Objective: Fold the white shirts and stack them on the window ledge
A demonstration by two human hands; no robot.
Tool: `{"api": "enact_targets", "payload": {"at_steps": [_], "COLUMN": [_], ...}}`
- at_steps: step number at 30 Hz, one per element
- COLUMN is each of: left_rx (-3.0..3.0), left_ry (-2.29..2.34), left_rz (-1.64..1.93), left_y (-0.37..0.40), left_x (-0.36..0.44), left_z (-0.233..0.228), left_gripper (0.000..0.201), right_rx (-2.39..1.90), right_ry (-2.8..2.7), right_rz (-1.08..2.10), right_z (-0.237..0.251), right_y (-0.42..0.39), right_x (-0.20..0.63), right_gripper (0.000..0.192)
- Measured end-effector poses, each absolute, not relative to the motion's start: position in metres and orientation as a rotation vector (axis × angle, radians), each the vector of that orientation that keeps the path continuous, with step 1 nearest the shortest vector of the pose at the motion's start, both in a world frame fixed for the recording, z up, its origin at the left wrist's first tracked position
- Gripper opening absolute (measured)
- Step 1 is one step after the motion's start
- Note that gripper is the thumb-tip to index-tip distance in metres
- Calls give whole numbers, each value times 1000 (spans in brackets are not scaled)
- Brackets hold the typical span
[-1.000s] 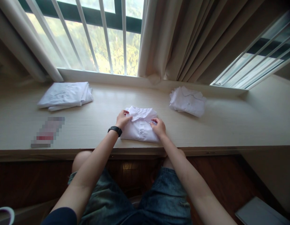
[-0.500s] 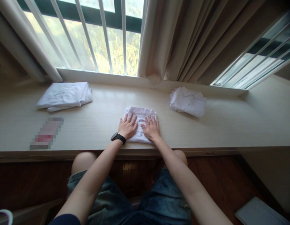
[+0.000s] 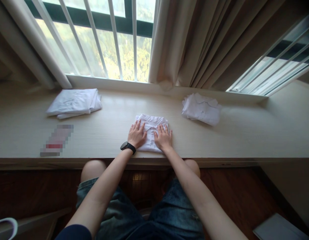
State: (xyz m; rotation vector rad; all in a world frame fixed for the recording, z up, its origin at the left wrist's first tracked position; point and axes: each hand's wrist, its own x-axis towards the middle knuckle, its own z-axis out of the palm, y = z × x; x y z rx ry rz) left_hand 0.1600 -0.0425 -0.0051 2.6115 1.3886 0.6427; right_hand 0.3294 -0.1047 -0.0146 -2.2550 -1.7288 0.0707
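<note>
A white collared shirt [image 3: 150, 140], folded into a compact rectangle, lies flat at the table's front edge with its collar toward the window. My left hand [image 3: 137, 134] rests flat on its left side, fingers spread; a black watch [image 3: 128, 147] is on that wrist. My right hand [image 3: 163, 137] lies on the shirt's right side, its fingers stretched out too. Neither hand grips the cloth. Part of the shirt is hidden under both hands.
On the long pale table [image 3: 114, 133], a folded white cloth stack [image 3: 74, 102] lies at the back left. Folded white shirts [image 3: 201, 108] lie at the back right. A blurred-out flat item [image 3: 57, 140] is at the left. Behind stand a barred window [image 3: 102, 50] and curtains [image 3: 189, 43].
My hands stay on the folded shirt, with the fingers slightly shifted. The whole view has moved a little, so the things on the table appear slightly farther right.
</note>
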Motion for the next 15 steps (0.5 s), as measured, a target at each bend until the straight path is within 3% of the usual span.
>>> {"api": "enact_targets", "payload": {"at_steps": [4, 9, 15], "left_rx": [2646, 2611, 2683], "left_ry": [1300, 1315, 1332], "left_rz": [558, 360, 476], "left_y": [-43, -43, -74], "left_x": [160, 161, 157], "left_z": [-3, 3, 5], "left_gripper": [52, 59, 61], "right_rx": [-2250, -2190, -2187], "right_ry": [-1730, -1808, -1847], "right_rz": [70, 25, 99], "right_z": [-10, -5, -13], "right_y": [-105, -123, -139], "right_x": [327, 318, 313], "right_gripper": [64, 67, 68]}}
